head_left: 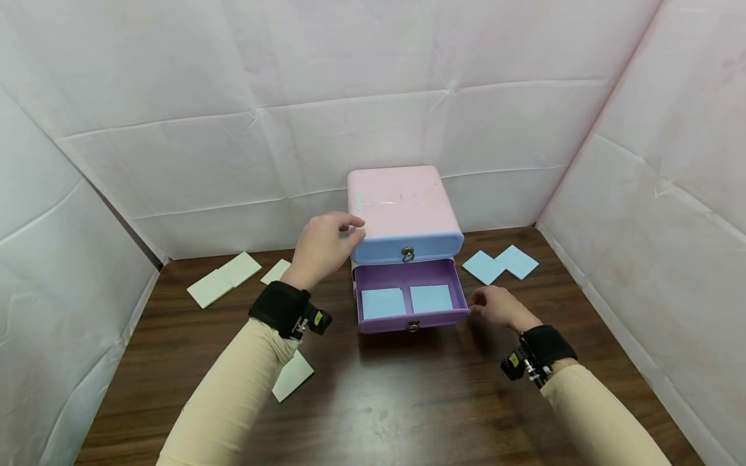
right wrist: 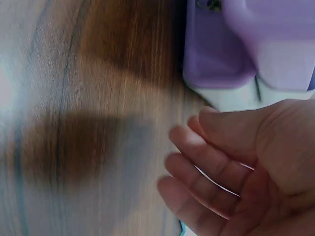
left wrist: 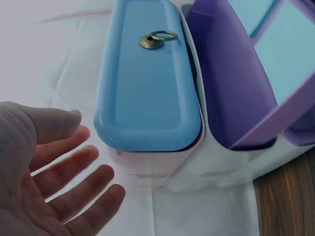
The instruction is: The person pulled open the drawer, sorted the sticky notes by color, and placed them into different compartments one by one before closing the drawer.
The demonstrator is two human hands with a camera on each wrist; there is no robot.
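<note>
A small pink drawer box (head_left: 402,204) stands at the back of the wooden table. Its blue upper drawer (head_left: 408,247) (left wrist: 147,83) is pushed in. The purple lower drawer (head_left: 411,294) (left wrist: 231,83) is pulled out, with two light blue squares (head_left: 406,301) lying flat in it. My left hand (head_left: 350,226) (left wrist: 83,167) is at the box's upper left corner, fingers relaxed and spread, a small gap to the blue drawer front. My right hand (head_left: 484,304) (right wrist: 197,167) hovers by the purple drawer's right front corner, fingers loosely curled, holding nothing.
Two more light blue squares (head_left: 501,264) lie right of the box. Pale green squares (head_left: 224,278) lie at the left, one more (head_left: 293,375) under my left forearm. White cloth walls (head_left: 116,162) close in the table (head_left: 408,401) on three sides.
</note>
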